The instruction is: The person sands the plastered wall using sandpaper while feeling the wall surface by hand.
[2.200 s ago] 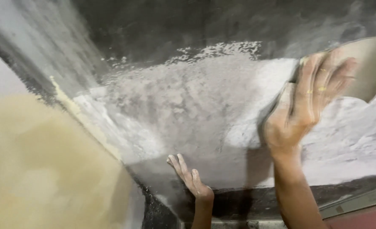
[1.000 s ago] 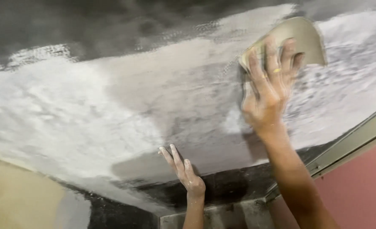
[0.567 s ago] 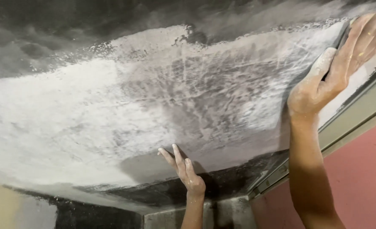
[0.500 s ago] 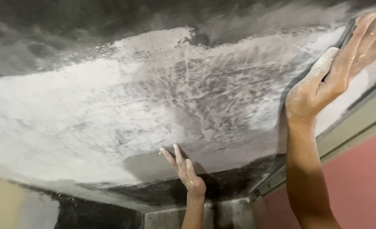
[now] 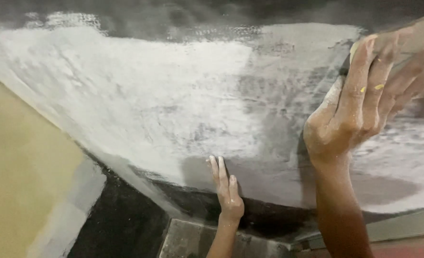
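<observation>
The right hand (image 5: 360, 110) presses a sanding pad (image 5: 413, 43) flat on the ceiling (image 5: 150, 105), upper right. The left hand (image 5: 226, 188) rests open. White covers much; dark edges remain.

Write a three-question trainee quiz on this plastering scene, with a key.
1. True or false: the left hand lies flat, fingers spread, on the plastered surface.
2. What does the right hand press against that surface? A) a flat pad-like tool B) a paint roller C) a hammer
3. Fill in: the wall at far left is ____ in colour.

Key: 1 true; 2 A, the flat tool, blurred at the right edge; 3 beige.
</observation>
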